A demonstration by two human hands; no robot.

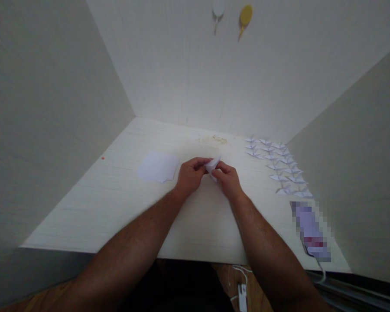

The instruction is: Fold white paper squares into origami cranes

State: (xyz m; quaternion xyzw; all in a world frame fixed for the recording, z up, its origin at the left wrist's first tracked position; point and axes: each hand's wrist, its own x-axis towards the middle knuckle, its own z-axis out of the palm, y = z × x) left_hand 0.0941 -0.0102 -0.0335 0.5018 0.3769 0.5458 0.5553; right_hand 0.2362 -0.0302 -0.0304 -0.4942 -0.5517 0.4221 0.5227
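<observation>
Above the middle of the white table, my left hand (192, 174) and my right hand (226, 175) hold a folded piece of white paper (213, 164) between them. Both hands are closed, pinching it with thumb and fingers from either side. One pointed corner of the paper sticks up between the hands; its lower part is partly covered by the fingers. A pile of white paper sheets (159, 167) lies just left of my left hand. To the right, several folded white paper cranes (274, 162) stand in rows.
The table (117, 208) sits between side walls and a back wall with two hooks, one yellow (246, 15) and one white (219, 8). A blurred-out phone-like object (310, 229) with a cable lies near the right edge. Below is a power strip (242, 297).
</observation>
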